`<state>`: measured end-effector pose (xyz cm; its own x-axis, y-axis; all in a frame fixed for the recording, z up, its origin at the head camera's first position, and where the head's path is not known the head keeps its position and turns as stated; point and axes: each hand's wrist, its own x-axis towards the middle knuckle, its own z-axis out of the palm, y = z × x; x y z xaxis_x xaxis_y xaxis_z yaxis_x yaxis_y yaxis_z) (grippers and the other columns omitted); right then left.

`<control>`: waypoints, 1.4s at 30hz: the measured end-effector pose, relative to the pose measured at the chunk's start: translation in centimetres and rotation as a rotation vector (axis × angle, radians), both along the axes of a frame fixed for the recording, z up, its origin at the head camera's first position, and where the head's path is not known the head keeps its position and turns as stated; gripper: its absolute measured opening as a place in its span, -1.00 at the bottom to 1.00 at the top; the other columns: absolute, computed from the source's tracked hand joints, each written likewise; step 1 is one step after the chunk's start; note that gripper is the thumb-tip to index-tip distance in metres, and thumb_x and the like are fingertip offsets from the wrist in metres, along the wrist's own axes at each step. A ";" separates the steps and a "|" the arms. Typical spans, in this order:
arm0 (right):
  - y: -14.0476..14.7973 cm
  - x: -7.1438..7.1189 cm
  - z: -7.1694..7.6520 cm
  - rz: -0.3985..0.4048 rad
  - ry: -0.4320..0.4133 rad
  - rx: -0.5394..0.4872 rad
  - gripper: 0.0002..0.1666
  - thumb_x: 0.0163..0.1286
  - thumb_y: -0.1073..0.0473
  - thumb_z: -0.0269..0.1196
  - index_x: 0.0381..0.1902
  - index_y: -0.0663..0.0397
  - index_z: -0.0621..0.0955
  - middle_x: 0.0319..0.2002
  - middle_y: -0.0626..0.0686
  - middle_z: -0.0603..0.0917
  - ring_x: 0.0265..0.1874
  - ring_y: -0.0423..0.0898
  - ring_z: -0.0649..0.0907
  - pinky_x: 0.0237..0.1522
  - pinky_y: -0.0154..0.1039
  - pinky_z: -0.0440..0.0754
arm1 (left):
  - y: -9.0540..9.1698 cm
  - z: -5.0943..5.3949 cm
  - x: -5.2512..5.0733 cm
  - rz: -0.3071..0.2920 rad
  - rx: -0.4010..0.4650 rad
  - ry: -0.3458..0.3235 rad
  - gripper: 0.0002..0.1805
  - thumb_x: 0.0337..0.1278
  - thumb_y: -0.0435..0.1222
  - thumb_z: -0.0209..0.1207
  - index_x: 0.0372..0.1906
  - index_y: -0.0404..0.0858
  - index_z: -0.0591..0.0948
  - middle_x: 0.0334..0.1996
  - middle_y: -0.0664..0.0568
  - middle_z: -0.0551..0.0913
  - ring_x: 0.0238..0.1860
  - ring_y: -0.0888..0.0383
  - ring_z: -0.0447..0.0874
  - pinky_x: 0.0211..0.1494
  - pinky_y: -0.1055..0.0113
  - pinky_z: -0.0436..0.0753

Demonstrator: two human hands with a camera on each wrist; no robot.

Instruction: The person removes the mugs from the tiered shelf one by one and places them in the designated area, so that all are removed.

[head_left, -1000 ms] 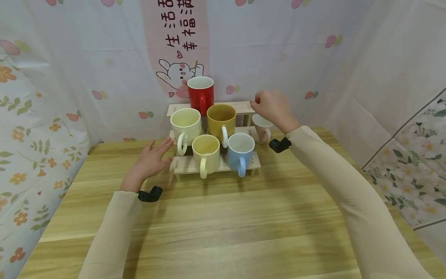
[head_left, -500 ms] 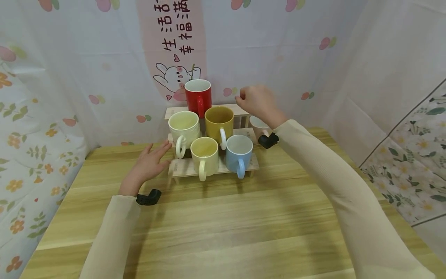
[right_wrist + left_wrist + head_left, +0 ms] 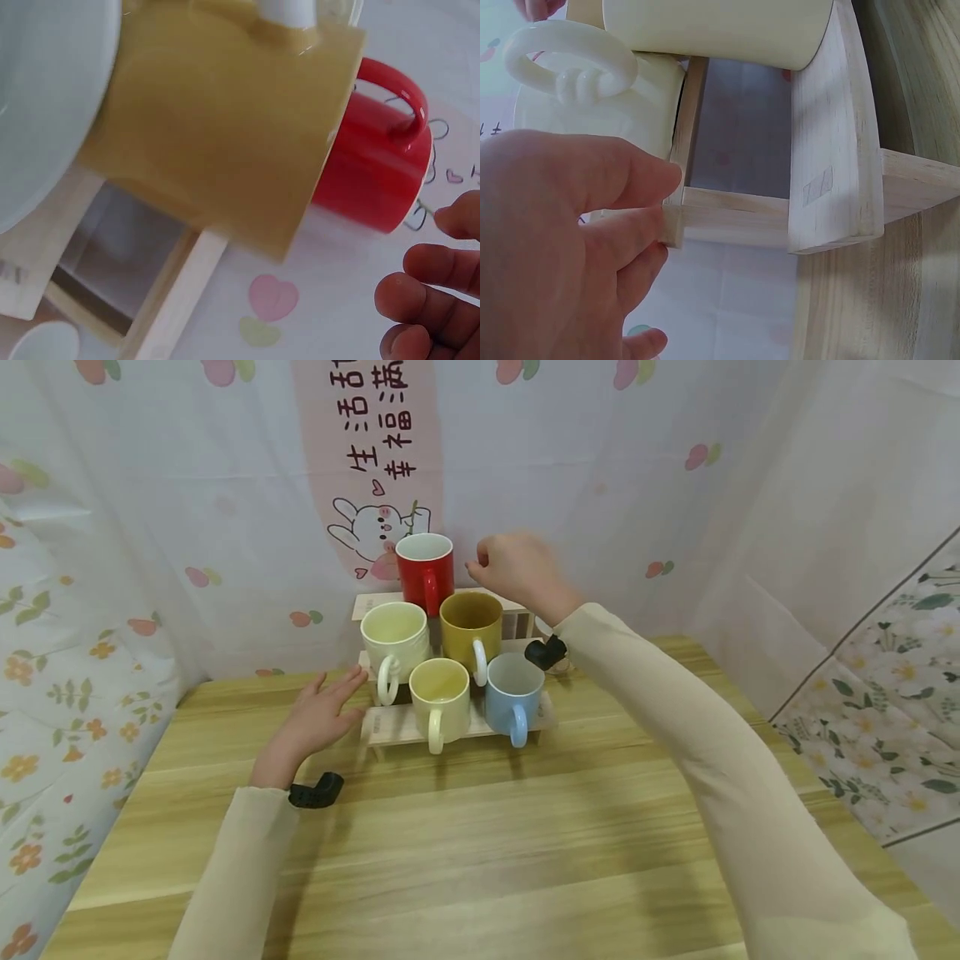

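Tabletop (image 3: 450, 860): wood-grain, lower frame. Left hand (image 3: 315, 718): left of centre, slack, fingers extended at the end of the wooden rack (image 3: 836, 150). Front step (image 3: 386, 724), centre: yellow mug (image 3: 453, 714), blue mug (image 3: 502, 702). Middle step (image 3: 521, 646), above: cream mug (image 3: 411, 652), mustard mug (image 3: 465, 645). Top step (image 3: 367, 603), upper centre: red mug (image 3: 414, 574), handle to the front. Right hand (image 3: 517, 567): upper centre, beside the red mug, fingers loosely curled, unladen.

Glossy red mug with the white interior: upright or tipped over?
Upright: the head view shows the glossy red mug standing mouth-up on the pale wooden rack's top tier, its white interior facing upward.
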<state>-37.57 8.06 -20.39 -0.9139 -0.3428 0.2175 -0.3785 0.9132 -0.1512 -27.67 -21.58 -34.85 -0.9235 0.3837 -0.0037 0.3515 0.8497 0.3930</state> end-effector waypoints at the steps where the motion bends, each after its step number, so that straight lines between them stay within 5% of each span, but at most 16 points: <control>1: -0.3 0.0 0.1 0.002 -0.010 0.002 -0.61 0.41 -0.07 0.02 -0.41 0.03 0.63 -0.51 0.02 0.58 -0.44 -0.06 0.48 -0.44 -0.29 0.42 | 0.0 0.0 0.1 0.004 0.005 -0.002 -0.34 0.34 -0.24 -0.07 0.48 -0.31 0.09 0.50 -0.19 0.01 0.46 -0.38 -0.17 0.47 -0.22 -0.28; 11: -2.6 0.1 -0.6 -0.017 -0.040 -0.011 -0.52 0.38 -0.20 0.02 -0.50 -0.02 0.61 -0.58 -0.01 0.58 -0.48 -0.08 0.50 -0.56 -0.34 0.43 | 0.2 -0.3 0.4 0.006 0.031 0.008 -0.34 0.34 -0.22 -0.07 0.49 -0.27 0.10 0.50 -0.16 0.01 0.45 -0.42 -0.28 0.46 -0.25 -0.26; 19: -3.6 0.3 -2.1 -0.049 0.021 -0.069 -0.41 0.31 -0.29 0.09 -0.69 0.02 0.52 -0.68 -0.01 0.50 -0.53 -0.07 0.49 -0.61 -0.31 0.36 | 0.3 -0.2 0.5 0.004 0.022 0.015 -0.35 0.32 -0.25 -0.06 0.47 -0.30 0.13 0.49 -0.19 0.04 0.46 -0.40 -0.24 0.46 -0.23 -0.25; 27: -4.6 0.5 -2.5 -0.028 0.056 -0.108 -0.42 0.29 -0.28 0.15 -0.70 0.03 0.49 -0.71 0.00 0.47 -0.58 -0.06 0.50 -0.58 -0.32 0.32 | 0.4 0.0 0.2 0.008 0.022 0.025 -0.35 0.32 -0.25 -0.06 0.47 -0.30 0.13 0.49 -0.19 0.05 0.47 -0.37 -0.21 0.47 -0.21 -0.27; 36: -5.9 0.5 -2.4 -0.048 0.035 -0.099 -0.51 0.27 -0.26 0.19 -0.49 0.04 0.65 -0.59 0.01 0.62 -0.50 -0.06 0.57 -0.47 -0.27 0.47 | 0.2 -0.1 0.4 0.011 0.031 0.046 -0.35 0.31 -0.26 -0.05 0.46 -0.34 0.15 0.48 -0.21 0.07 0.46 -0.36 -0.12 0.48 -0.20 -0.24; 42: -6.4 0.6 -2.5 -0.059 0.039 -0.071 -0.48 0.31 -0.24 0.15 -0.62 0.03 0.57 -0.65 -0.01 0.55 -0.53 -0.08 0.54 -0.36 -0.21 0.54 | 0.1 -0.1 0.4 0.006 0.037 0.055 -0.35 0.32 -0.25 -0.04 0.46 -0.34 0.15 0.48 -0.21 0.08 0.46 -0.34 -0.09 0.48 -0.19 -0.24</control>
<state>-36.96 1.62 -22.85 -0.9223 -0.2711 0.2753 -0.3313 0.9216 -0.2022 -27.22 -21.48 -34.97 -0.9242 0.3769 0.0611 0.3682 0.8372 0.4043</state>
